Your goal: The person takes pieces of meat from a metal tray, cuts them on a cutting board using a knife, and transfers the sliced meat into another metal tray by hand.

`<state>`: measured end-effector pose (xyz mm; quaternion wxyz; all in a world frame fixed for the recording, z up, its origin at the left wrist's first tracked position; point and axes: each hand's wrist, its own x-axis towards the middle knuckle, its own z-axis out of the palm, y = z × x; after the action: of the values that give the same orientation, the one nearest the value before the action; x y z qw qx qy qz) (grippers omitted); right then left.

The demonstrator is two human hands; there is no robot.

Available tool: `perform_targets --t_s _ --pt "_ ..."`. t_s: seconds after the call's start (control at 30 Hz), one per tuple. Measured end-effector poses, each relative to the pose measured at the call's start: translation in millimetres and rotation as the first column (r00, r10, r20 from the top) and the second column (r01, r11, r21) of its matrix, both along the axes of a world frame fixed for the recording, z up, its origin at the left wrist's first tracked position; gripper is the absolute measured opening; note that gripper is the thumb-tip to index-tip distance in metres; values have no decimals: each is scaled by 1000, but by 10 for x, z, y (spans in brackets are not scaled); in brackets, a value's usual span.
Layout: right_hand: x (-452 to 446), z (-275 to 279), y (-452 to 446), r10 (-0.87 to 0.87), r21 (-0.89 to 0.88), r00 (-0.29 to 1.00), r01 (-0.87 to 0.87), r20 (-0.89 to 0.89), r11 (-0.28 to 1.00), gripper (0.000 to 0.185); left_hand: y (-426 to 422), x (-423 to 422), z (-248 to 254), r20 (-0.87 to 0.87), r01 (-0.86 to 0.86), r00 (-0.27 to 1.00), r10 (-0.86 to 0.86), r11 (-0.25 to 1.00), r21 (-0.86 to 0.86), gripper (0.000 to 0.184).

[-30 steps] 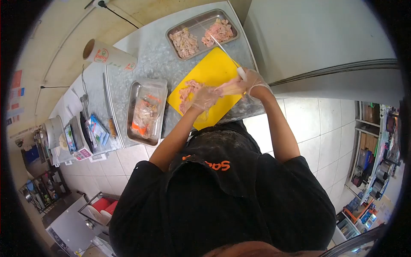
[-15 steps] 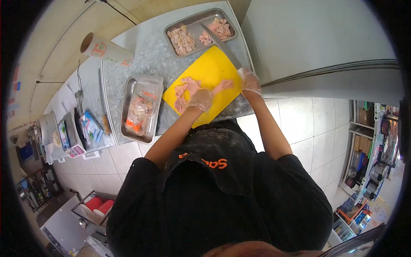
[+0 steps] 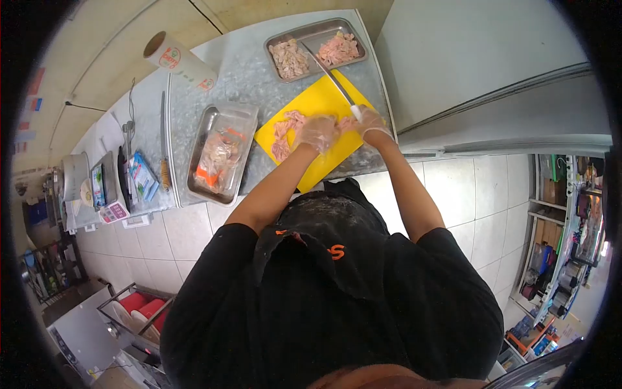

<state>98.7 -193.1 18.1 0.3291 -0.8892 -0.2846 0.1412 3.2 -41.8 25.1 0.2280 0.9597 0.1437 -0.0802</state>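
Both my hands wear clear plastic gloves over a yellow cutting board (image 3: pixel 324 165). My right hand (image 3: pixel 372 123) is wrapped round the white handle of a long knife (image 3: pixel 334 79), whose blade points up and left toward the metal tray. Beside it, my left hand (image 3: pixel 317 133) has its fingers together on a strip of pale pink meat (image 3: pixel 348 124) that lies on the board. More raw meat pieces (image 3: pixel 282 137) lie on the board's left part, left of my left hand.
A metal tray (image 3: pixel 285 78) at the back holds two heaps of cut meat. Left of the board, another tray (image 3: pixel 225 200) holds bagged meat. Farther left are a paper roll (image 3: pixel 188 67), a long wooden-handled tool (image 3: pixel 164 175) and a scale (image 3: pixel 115 211). A grey panel (image 3: pixel 479 58) stands right.
The meat strip, earlier held up between my hands, now lies on the board. My left hand has moved right onto it. The knife has swung, its blade still pointing toward the back tray.
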Motion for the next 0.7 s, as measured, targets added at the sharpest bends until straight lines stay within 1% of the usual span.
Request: perform_targets --t_s 0.03,0.07,0.13,0.17,0.27,0.3,0.33,0.37,0.4,0.43,0.47,0.5,0.53,0.57,0.6,0.63,0.67,0.7 --pt "4 125 35 0 -65 1000 -1 -13 998 37 -4 45 -41 -8 29 1000 -29 998 -61 47" --pt "-2 185 50 -1 -130 1000 -3 -28 992 37 -30 79 -75 -6 25 1000 -25 998 -62 47" --pt "35 10 32 -2 -139 1000 -1 -27 990 38 -61 170 -128 67 -8 998 12 998 -67 45" --pt "34 0 38 -9 -149 999 4 -31 989 39 -63 205 -167 69 -10 998 15 998 -67 45" --pt "3 -42 27 -10 -152 999 3 -48 988 43 -73 234 -262 53 33 998 -32 999 -31 41" --pt "-28 -65 25 -13 -152 999 6 -47 988 43 -66 211 -266 105 30 994 -26 999 -34 38" --pt "-66 -87 32 -29 -110 999 24 -44 994 43 -56 195 -266 159 28 987 -22 999 -38 35" --pt "-84 -135 32 -46 -68 998 43 -42 997 42 -48 170 -178 162 36 986 -29 999 -37 35" --pt "-88 -189 34 -53 -67 998 50 -38 996 42 -27 141 -50 77 36 997 -22 983 -181 32" --pt "-101 -248 34 -2 -20 998 1 -55 1000 41 -3 115 58 -13 22 1000 -28 947 -320 29" --pt "-118 -280 40 49 27 996 -47 -70 999 39 35 108 33 -13 30 999 -36 947 -319 29" --pt "-120 -284 57 63 27 995 -61 -75 998 35 76 96 -17 -56 -59 998 38 896 -440 27" --pt "-123 -283 32 56 30 995 -54 -78 998 35 129 78 -69 -111 -150 988 107 823 -547 26" --pt "-110 -313 -10 43 102 996 -34 -84 994 33 179 42 -43 -113 -145 989 100 827 -543 26" --pt "-86 -338 -58 32 173 995 -16 -91 985 32 221 -5 -19 -110 -190 982 155 779 -597 23" --pt "-17 -353 -121 30 176 995 -13 -93 984 32 249 -32 0 -111 -233 971 213 723 -651 20" --pt "77 -344 -187 41 175 986 -12 -163 984 32 273 -35 -30 -112 -234 971 213 724 -649 20" --pt "104 -244 -197 53 174 971 -12 -232 985 33 292 -41 -85 -26 -169 980 195 763 -624 20"
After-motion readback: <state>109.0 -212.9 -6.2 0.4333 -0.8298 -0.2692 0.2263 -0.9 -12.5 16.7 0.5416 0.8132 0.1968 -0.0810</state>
